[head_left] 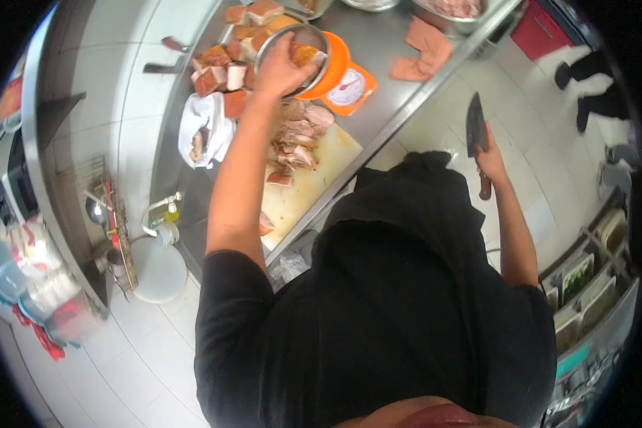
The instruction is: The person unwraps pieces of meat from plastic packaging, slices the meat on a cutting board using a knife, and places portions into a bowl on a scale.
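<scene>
My left hand [284, 70] reaches into a round metal bowl [265, 51], its fingers and thumb around a piece of roast pork [305, 54]. Under the bowl is an orange dial scale [349, 87]. My right hand [489, 160] is closed on the wooden handle of a wide-bladed kitchen knife [476, 125], held out to the right over the floor, away from the counter. Chopped meat [297, 139] lies on a pale cutting board [335, 158] below the bowl. Behind my left forearm, several blocks of roast pork [210, 80] are piled up.
A white plastic bag [205, 127] lies left of the board. An orange cloth [422, 53] rests on the steel counter [367, 39], near a bowl of meat [455, 8]. Two knife handles [165, 69] show by the wall. Another person's legs [585, 89] stand at upper right.
</scene>
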Motion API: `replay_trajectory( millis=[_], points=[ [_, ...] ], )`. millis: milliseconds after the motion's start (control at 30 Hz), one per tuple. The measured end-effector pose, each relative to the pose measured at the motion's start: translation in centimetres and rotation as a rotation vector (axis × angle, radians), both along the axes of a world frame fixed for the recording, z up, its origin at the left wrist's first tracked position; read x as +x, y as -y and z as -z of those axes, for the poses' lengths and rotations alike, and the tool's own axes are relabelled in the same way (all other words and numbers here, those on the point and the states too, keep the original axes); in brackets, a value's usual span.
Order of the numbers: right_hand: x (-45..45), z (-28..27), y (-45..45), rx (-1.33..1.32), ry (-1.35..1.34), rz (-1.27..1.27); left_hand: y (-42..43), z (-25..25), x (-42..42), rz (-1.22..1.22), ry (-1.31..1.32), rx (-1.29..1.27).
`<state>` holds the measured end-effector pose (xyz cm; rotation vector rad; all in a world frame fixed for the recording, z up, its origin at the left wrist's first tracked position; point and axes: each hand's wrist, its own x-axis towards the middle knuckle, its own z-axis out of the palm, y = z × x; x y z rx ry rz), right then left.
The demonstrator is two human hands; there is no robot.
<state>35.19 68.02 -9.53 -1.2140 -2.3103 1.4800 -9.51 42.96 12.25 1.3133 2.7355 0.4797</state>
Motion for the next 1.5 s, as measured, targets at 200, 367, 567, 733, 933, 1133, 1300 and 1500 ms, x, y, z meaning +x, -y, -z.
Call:
replay_trajectory(
  millis=[200,367,567,733,933,1133,1300,1500],
  points=[
    [-1.4,-1.3,-0.4,-0.290,0.041,0.077,0.7,0.4,-0.8,-0.142,0.069,0.009],
    [-0.8,0.0,-0.6,-0.394,0.034,0.094,1.1,-3.0,-0.3,-0.359,0.691,0.470],
    [0.0,0.2,-0.9,-0.399,0.062,0.090,4.2,-6.1,-2.9,-0.457,0.756,1.092],
    [2.4,2.8,-1.8,-0.330,0.142,0.072,9.8,-6.0,-12.1,-0.597,0.557,0.921],
    [4.7,2.5,-0.4,-0.349,0.094,0.115,12.1,-3.0,-22.5,-0.795,0.400,0.985],
    [5.1,0.5,1.5,-0.137,0.054,0.053,16.5,0.4,-18.3,-0.739,0.033,0.798],
    [-0.8,-8.8,6.4,-0.064,-0.148,0.142,25.4,3.1,-3.6,-0.634,0.095,0.426],
    [-10.4,-15.5,12.3,-0.026,-0.326,-0.050,33.7,11.5,11.3,-0.221,0.147,0.221]
  ],
)
